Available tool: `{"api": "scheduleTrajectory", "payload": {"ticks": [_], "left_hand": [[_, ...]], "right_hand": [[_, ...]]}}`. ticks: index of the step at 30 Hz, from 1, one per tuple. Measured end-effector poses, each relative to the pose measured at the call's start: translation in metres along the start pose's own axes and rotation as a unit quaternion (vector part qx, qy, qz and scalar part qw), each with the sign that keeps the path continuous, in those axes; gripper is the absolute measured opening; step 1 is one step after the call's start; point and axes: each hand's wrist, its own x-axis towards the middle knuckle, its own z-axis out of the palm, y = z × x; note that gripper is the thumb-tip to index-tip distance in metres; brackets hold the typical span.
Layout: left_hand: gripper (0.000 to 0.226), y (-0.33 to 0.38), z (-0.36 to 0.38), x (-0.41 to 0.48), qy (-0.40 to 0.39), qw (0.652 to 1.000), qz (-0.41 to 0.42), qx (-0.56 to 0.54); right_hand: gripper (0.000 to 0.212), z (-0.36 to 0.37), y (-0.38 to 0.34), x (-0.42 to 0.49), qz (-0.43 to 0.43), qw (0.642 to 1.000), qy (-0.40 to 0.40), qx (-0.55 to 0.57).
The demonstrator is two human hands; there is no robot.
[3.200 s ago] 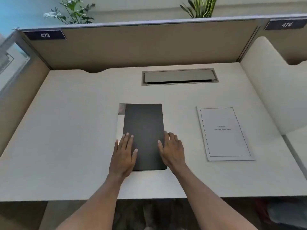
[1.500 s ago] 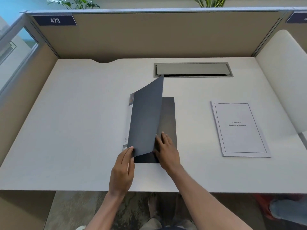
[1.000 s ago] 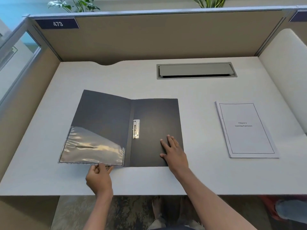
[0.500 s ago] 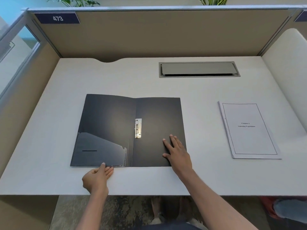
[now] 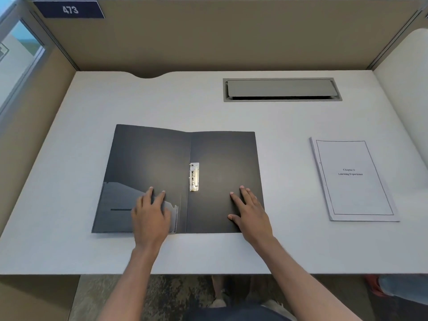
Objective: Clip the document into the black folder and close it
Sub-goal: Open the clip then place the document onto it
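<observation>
The black folder (image 5: 162, 163) lies open and flat in the middle of the white desk (image 5: 69, 158). A metal clip (image 5: 194, 176) runs along its spine on the right half. A clear pocket covers the lower part of the left half. My left hand (image 5: 151, 215) rests flat on that pocket, fingers spread. My right hand (image 5: 251, 213) presses flat on the lower right corner of the folder's right half. The white stapled document (image 5: 352, 179), with a framed title page, lies apart on the desk to the right of the folder. Neither hand holds anything.
A grey cable tray flap (image 5: 281, 89) is set into the desk behind the folder. Beige partition walls (image 5: 208, 38) close the back and left; a white divider (image 5: 405, 89) rises on the right. The desk's front edge runs just below my wrists.
The folder's front cover was swung open to the left and laid flat. My left hand moved from the desk edge onto the clear pocket. My right hand stayed on the right half.
</observation>
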Motion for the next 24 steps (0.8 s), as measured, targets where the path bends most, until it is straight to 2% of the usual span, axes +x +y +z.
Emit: {"api": "scheduleTrajectory", "payload": {"ticks": [4, 9, 12, 15, 24], "left_hand": [[0.051, 0.017, -0.009, 0.042, -0.052, 0.998, 0.034, -0.024], [0.072, 0.036, -0.012, 0.102, -0.158, 0.986, -0.004, -0.058], [0.079, 0.039, -0.009, 0.117, -0.167, 0.984, -0.028, -0.063], [0.085, 0.038, -0.003, 0.123, -0.179, 0.981, -0.036, -0.064], [0.086, 0.032, 0.007, 0.129, -0.177, 0.976, -0.068, -0.111]], "right_hand": [[0.066, -0.010, -0.026, 0.008, 0.006, 0.999, 0.050, 0.012], [0.073, -0.019, -0.090, 0.051, 0.035, 0.990, 0.060, 0.123], [0.089, -0.016, -0.119, 0.074, 0.099, 0.984, 0.041, 0.142], [0.100, -0.006, -0.127, 0.081, 0.126, 0.987, 0.037, 0.097], [0.089, 0.001, -0.131, 0.087, 0.144, 0.987, 0.053, 0.052]]}}
